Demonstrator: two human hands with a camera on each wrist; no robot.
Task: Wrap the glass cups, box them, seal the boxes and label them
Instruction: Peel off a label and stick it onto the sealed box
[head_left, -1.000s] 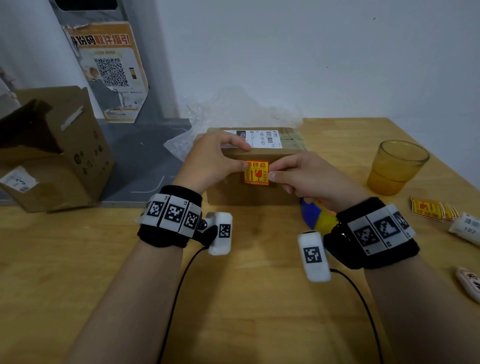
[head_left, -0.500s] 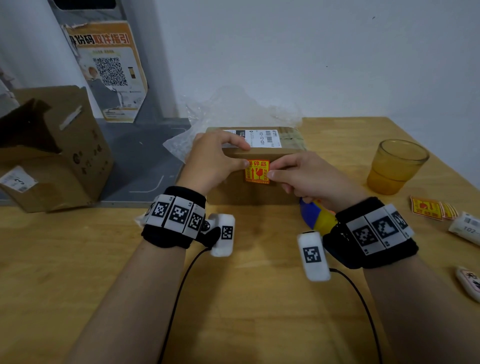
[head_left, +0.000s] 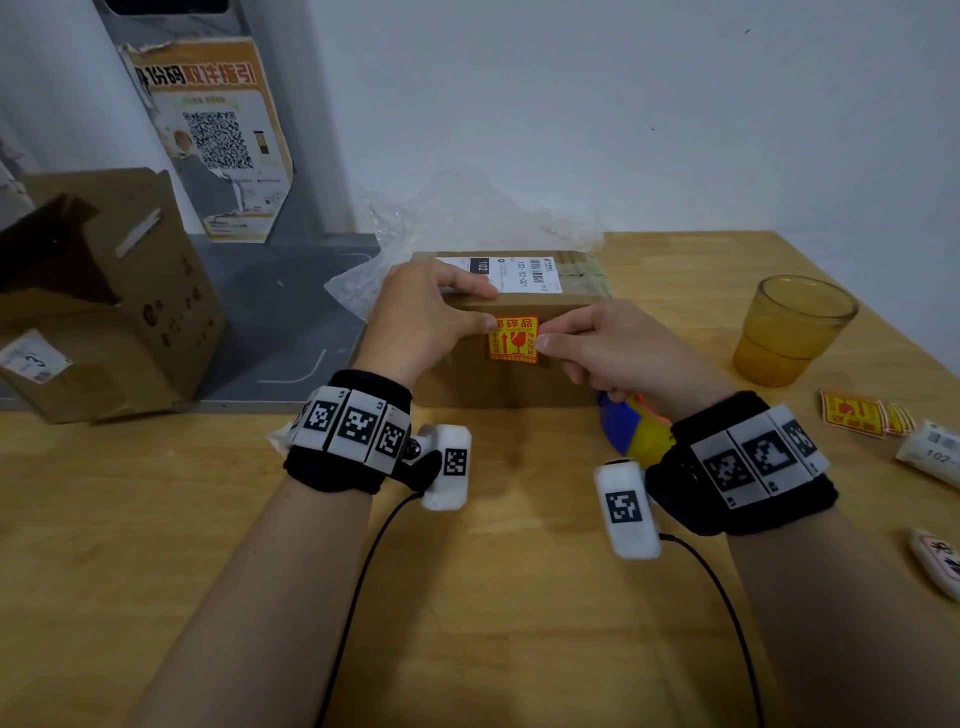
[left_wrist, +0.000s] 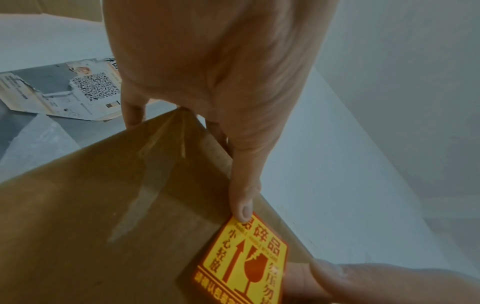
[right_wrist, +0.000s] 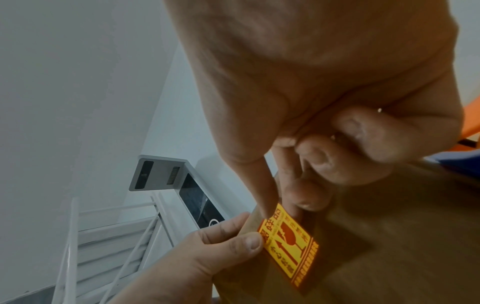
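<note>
Bare table (head_left: 493, 597) lay open in front of the sealed box (head_left: 467, 379). An amber glass (head_left: 789, 332) and sticker sheets (head_left: 857, 413) crowded its right; an open carton (head_left: 119, 312) blocked its left.

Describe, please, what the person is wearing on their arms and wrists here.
Both forearms are bare, with no sleeves. Each wrist carries a black fabric band fitted with white square tiles printed with black coded markers. A small white block camera, also marked, hangs off each band, and a thin black cable trails from each.
</note>
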